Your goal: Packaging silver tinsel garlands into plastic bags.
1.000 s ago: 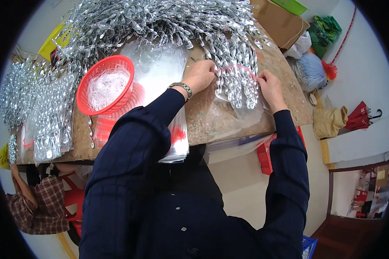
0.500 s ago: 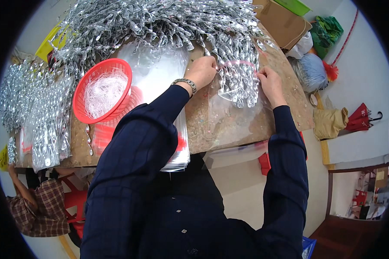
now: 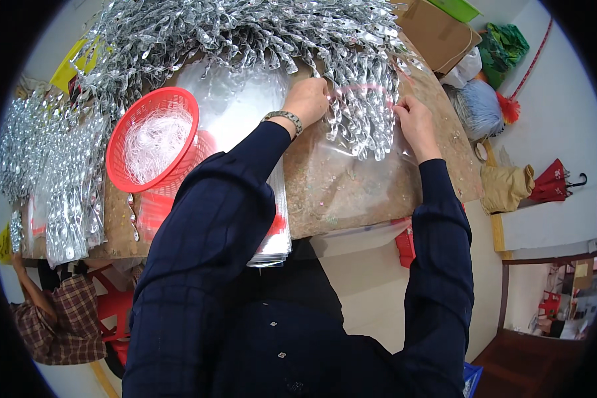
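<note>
A clear plastic bag with a pinkish band near its far edge lies at the table's near right. Silver twisted spiral strips hang together in a bunch, their near ends in or under the bag; which one I cannot tell. My left hand is closed on the bag's left edge, beside the strips, with the fingertips partly hidden. On the other side, my right hand pinches the bag's right edge between thumb and fingers. Left of my hands is a stack of clear bags with red print.
A red basket of thin white threads stands on the bag stack. Large heaps of silver spirals cover the table's far side. Bagged spirals lie at left. A cardboard box is at far right, and another person sits lower left.
Both hands have shifted slightly away from me, the left more than the right. The bag's pinkish band and the strips' near ends have moved the same way.
</note>
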The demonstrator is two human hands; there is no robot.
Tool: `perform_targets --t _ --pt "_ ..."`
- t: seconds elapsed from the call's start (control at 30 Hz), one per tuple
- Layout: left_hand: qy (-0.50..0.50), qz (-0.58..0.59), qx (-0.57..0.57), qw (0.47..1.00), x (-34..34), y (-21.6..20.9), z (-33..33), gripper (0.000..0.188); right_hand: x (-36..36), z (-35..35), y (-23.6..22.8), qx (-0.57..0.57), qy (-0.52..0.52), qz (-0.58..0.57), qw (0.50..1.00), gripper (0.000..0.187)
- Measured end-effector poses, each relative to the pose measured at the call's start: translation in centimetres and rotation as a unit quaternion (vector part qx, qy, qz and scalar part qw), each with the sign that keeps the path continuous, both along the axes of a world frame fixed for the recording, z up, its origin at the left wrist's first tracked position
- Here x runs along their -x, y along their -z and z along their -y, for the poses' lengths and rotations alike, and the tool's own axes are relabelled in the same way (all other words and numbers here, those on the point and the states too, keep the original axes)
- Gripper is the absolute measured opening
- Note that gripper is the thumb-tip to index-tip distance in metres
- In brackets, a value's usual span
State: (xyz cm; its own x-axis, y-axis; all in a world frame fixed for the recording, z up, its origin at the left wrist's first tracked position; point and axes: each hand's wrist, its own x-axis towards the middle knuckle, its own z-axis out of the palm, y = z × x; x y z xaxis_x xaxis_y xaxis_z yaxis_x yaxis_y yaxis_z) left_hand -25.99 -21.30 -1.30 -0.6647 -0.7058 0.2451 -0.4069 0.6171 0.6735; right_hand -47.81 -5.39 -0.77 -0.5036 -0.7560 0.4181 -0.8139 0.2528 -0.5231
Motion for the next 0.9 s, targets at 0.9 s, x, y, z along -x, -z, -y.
perform_targets --t 0.9 --pt "-0.037 -0.129 -0.283 0.95 0.8 0.1 1.2 0.003 2.2 1.5 1.7 0.025 0.029 0.177 0.983 0.015"
